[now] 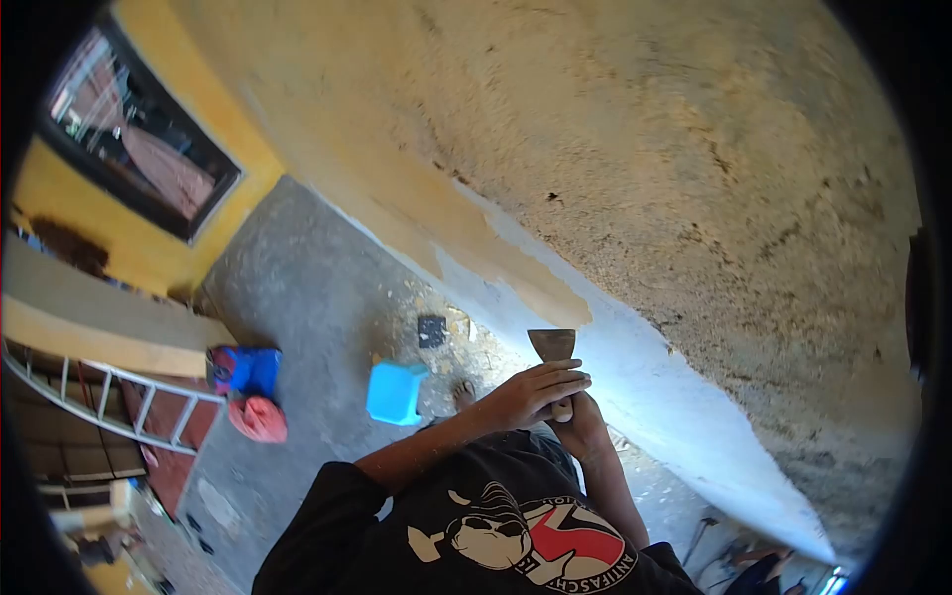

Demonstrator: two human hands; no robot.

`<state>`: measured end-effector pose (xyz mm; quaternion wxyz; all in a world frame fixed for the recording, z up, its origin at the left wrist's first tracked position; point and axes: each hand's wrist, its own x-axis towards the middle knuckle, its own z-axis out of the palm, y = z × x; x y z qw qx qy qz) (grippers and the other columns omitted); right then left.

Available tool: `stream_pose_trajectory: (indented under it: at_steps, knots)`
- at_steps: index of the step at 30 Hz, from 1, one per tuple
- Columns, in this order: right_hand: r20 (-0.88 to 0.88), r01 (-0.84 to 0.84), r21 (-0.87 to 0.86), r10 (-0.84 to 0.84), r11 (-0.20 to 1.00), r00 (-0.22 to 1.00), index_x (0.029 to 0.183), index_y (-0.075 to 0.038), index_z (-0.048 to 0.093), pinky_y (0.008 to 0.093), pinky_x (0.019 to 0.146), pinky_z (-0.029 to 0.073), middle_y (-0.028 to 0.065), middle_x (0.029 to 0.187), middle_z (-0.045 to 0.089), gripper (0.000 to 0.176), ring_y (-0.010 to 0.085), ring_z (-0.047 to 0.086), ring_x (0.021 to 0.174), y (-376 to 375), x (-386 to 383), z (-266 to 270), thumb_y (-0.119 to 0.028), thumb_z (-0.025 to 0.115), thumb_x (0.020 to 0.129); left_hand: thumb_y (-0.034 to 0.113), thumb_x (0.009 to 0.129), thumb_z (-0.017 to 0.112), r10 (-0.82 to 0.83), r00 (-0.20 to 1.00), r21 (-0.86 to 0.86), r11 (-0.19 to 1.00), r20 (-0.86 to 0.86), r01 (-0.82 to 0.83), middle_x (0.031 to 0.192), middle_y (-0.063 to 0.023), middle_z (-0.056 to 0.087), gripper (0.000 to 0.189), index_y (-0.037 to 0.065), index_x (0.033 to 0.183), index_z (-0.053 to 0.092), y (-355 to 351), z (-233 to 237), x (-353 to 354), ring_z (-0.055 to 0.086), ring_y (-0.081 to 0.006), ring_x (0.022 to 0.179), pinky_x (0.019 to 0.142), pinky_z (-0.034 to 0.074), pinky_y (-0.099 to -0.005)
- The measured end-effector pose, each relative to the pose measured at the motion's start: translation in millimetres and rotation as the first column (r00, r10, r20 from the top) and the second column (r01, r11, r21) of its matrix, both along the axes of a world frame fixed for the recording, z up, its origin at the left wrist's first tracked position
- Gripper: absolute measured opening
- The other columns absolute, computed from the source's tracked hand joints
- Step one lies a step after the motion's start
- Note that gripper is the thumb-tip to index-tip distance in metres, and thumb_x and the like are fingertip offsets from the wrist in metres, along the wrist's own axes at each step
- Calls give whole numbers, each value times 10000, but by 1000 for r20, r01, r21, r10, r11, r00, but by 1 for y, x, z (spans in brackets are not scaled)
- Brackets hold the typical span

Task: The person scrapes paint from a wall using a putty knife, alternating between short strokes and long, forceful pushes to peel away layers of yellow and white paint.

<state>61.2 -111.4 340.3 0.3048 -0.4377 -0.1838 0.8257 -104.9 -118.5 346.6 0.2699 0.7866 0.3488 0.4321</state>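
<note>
Scraper (552, 345) — left hand (534, 391), right hand (582, 424)

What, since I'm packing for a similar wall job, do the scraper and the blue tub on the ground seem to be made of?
The scraper: flat, thin blade, dull brown, probably metal that is rusted or smeared; its handle is hidden under the left hand and right hand. The blue tub: likely plastic, going by its even bright colour and smooth, rounded moulded edges.
</note>
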Motion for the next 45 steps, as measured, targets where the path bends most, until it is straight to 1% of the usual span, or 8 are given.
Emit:
stream_pose_trajectory:
  at_steps: [4, 8, 9, 12, 16, 29, 31, 45]
  knots:
    - [117, -129, 152, 112, 980, 987, 1222, -4, 558, 338, 785, 515, 78, 962, 646, 517, 179, 622, 880, -17, 0, 17, -439, 321, 1076, 27, 857, 710, 248, 946, -155, 963, 207, -218, 1321, -179, 606, 409, 43, 1258, 631, -22, 2, -11, 588, -319, 1245, 1019, 491, -373]
    - [609, -431, 746, -259, 507, 750, 1320, -3, 497, 373, 865, 529, 158, 1098, 599, 562, 258, 605, 1028, -35, -2, 33, -10, 731, 809, 68, 985, 572, 588, 581, -557, 789, 563, -259, 861, -56, 532, 132, 6, 873, 538, -38, -6, -1, 527, -117, 786, 738, 457, -269]
    - [668, -527, 718, -241, 454, 704, 1347, -7, 475, 418, 976, 488, 204, 1248, 538, 672, 339, 534, 1194, -35, -4, 38, -83, 785, 755, 55, 988, 547, 458, 493, -451, 881, 739, -143, 851, -44, 494, 151, 30, 846, 502, -36, -3, 2, 488, -105, 775, 681, 411, -250]
    - [629, -571, 773, -220, 277, 746, 1384, -5, 438, 470, 1118, 370, 260, 1344, 484, 774, 428, 399, 1358, -36, -22, 41, -145, 800, 714, 66, 955, 561, 464, 741, -515, 836, 485, -186, 865, -21, 455, 112, 47, 874, 487, -54, 10, 1, 433, -119, 780, 711, 381, -275]
    - [535, -462, 768, -47, 442, 844, 1298, 6, 468, 484, 1026, 412, 237, 1276, 510, 596, 421, 465, 1251, -38, -33, 11, -135, 715, 775, 83, 896, 599, 256, 759, -475, 877, 598, 78, 887, -37, 451, 138, 50, 929, 469, -49, 24, -6, 441, -131, 853, 789, 375, -283]
    - [319, -221, 939, -423, 265, 848, 854, -50, 563, 426, 778, 409, 114, 887, 554, 291, 344, 491, 869, 10, -175, -8, -241, 706, 688, 103, 858, 629, -213, 908, -321, 885, 361, 336, 636, -64, 521, 261, 30, 660, 475, 9, 74, -134, 492, -159, 558, 548, 389, -301]
    - [260, -254, 964, -498, 81, 827, 828, -64, 540, 433, 777, 387, 97, 826, 500, 308, 325, 471, 836, 33, -208, -5, -260, 718, 670, 151, 846, 630, -303, 893, -290, 868, 332, 402, 610, -70, 499, 272, 38, 646, 484, 32, 88, -167, 490, -203, 536, 539, 392, -319]
    - [-220, -235, 943, -971, -237, 98, 626, -119, 443, 383, 584, 346, 35, 686, 375, 306, 234, 411, 648, 157, -353, -34, -133, 738, 704, 164, 703, 560, -855, 515, 71, 519, 69, 852, 540, -81, 426, 241, 41, 542, 430, 176, 59, -291, 468, -254, 495, 526, 409, -373]
